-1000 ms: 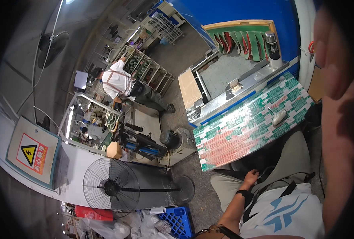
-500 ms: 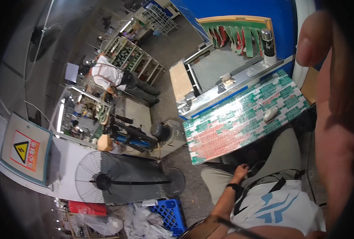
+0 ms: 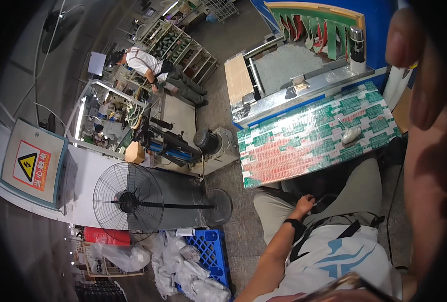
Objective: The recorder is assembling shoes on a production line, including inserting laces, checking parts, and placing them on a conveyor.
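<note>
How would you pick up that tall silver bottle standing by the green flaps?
Probably round the middle of the silver bottle, coming from the table side. It stands upright on the blue bench, its body a smooth, even cylinder; green flaps crowd its far side.

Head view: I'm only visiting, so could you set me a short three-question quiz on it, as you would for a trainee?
1. True or false: the standing fan sits on top of the patterned table.
2. Where does the left hand rest? A, on the person's own lap; B, on a keyboard; C, on a ladder.
3. Fill in: the small silvery object lies on the patterned ___.
Key: 1 false, it stands on the floor; 2 A; 3 table.
</note>
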Demonstrator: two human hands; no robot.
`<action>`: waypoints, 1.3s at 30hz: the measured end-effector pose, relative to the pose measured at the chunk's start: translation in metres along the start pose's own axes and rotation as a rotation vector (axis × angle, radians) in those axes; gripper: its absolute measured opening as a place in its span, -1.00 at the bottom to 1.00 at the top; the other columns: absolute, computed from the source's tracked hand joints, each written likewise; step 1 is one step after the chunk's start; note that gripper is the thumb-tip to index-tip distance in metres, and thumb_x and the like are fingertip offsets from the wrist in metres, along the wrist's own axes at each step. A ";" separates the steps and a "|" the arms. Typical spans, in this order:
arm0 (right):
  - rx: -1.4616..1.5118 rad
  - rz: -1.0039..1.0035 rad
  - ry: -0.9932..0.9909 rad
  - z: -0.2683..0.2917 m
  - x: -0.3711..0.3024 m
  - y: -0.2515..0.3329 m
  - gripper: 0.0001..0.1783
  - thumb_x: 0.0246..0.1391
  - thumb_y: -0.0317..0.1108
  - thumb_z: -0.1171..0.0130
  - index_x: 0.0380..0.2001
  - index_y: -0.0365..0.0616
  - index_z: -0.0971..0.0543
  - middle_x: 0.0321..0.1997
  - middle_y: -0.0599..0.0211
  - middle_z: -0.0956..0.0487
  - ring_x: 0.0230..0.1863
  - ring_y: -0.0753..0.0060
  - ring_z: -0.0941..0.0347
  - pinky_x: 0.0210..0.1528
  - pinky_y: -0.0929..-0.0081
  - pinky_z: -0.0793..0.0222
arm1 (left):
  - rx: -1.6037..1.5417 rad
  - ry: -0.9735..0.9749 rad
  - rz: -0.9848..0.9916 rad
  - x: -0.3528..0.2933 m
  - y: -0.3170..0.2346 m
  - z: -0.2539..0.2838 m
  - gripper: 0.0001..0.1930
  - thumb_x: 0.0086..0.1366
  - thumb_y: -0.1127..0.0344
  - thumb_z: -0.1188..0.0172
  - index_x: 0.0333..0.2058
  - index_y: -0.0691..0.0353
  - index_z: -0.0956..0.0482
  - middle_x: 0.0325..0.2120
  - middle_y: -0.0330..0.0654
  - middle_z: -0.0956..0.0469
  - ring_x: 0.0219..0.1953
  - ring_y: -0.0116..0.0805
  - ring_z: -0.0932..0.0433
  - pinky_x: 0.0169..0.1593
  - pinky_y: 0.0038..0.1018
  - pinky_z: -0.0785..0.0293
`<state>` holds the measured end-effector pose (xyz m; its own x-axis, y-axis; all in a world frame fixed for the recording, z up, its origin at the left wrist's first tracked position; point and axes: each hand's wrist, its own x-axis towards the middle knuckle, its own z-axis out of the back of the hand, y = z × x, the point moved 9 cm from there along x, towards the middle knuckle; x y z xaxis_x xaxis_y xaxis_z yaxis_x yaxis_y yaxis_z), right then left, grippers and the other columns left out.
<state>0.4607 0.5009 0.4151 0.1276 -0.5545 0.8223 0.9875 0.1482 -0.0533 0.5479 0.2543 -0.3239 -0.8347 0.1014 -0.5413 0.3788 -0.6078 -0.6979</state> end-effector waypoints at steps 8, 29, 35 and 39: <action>-0.030 -0.093 0.113 0.013 0.000 0.011 0.03 -0.06 0.16 -0.56 0.31 -0.36 -0.49 0.32 -0.20 -0.55 0.04 0.14 -0.59 0.10 0.19 -0.47 | -0.009 0.078 -0.026 0.012 -0.035 -0.020 -0.55 0.46 0.14 -0.28 0.16 0.35 -0.70 0.06 0.16 -0.76 0.15 0.04 -0.74 0.23 -0.22 -0.60; 0.344 -1.467 1.157 -0.405 -0.502 0.084 -0.42 0.15 -0.07 -0.30 0.16 -0.18 -0.70 0.12 -0.12 -0.75 0.14 -0.23 -0.68 0.17 -0.08 -0.59 | 0.503 0.515 -0.103 0.022 -0.045 -0.054 -0.56 0.49 0.08 -0.28 0.18 0.24 -0.71 0.01 0.15 -0.77 0.12 -0.05 -0.75 0.16 -0.22 -0.59; 0.241 -1.740 0.384 -0.401 -0.538 0.049 -0.48 0.20 0.00 -0.25 0.05 -0.15 -0.77 0.05 -0.14 -0.76 0.09 -0.23 -0.71 0.17 -0.08 -0.57 | -0.241 0.347 0.226 0.017 0.007 -0.058 -0.61 0.57 0.17 -0.30 0.22 0.24 -0.67 -0.03 -0.11 -0.78 -0.12 -0.35 -0.74 -0.06 -0.37 -0.65; 0.239 -1.738 0.539 -0.423 -0.560 0.053 -0.56 0.13 -0.06 -0.26 -0.14 -0.17 -0.81 -0.14 -0.05 -0.80 -0.05 -0.17 -0.75 0.02 -0.10 -0.60 | -0.502 0.212 0.349 0.011 0.012 -0.031 -0.64 0.58 0.22 -0.28 0.21 0.27 -0.63 -0.06 -0.09 -0.78 -0.17 -0.32 -0.75 -0.10 -0.39 -0.68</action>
<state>0.4803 0.4727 -0.2878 -0.8449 -0.3551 -0.4000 -0.0068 -0.7407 0.6718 0.5563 0.2726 -0.3531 -0.5512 0.1490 -0.8210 0.7974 -0.1958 -0.5708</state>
